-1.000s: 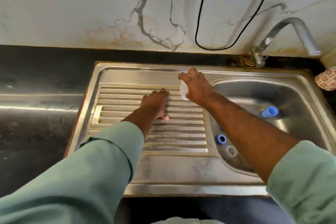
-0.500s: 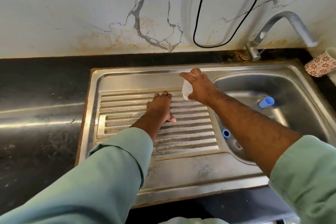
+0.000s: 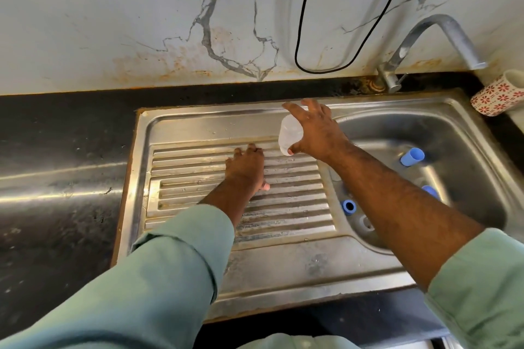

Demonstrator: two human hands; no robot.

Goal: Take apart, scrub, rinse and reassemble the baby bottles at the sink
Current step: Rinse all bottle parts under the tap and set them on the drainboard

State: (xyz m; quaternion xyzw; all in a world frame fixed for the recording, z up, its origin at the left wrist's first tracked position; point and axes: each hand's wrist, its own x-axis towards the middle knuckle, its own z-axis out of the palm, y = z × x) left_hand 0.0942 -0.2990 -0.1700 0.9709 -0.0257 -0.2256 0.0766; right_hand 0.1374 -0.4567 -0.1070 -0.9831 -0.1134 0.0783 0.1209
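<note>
Clear plastic bottle [image 3: 289, 133], light and likely wet-slippery, pinched by right hand [image 3: 317, 129] thumb and spread fingers; left hand [image 3: 246, 168] flat on drainboard [image 3: 289, 207].

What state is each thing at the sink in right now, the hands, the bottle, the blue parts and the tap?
Right hand: holds the clear bottle by its side.
Bottle: clear, no cap on it, over the drainboard.
Left hand: flat on the drainboard, fingers straight.
Blue parts: loose in the basin, apart from the bottle.
Tap: no water seen running.
Mug: on its side on the counter.
</note>
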